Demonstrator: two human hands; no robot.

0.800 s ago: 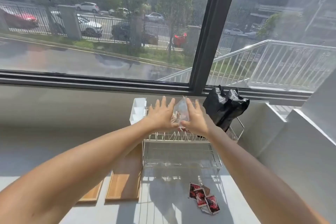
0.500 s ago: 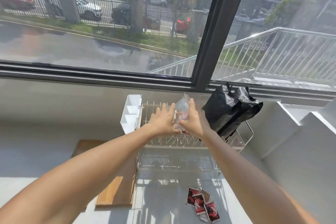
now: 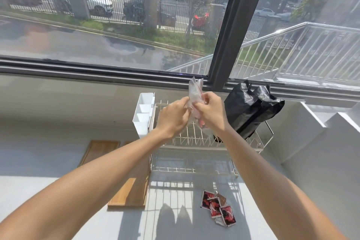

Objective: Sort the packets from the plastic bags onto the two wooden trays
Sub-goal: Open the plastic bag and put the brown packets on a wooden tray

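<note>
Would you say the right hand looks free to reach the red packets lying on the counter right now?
Probably not yet: the right hand and left hand are both gripping the clear plastic bag over the rack. Nothing blocks the red packets themselves.

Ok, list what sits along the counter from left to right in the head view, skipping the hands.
Far-left wooden tray → second wooden tray → white divided caddy → wire dish rack → black plastic bag at the rack's right end. The red packets lie nearer, in front of the rack.
</note>
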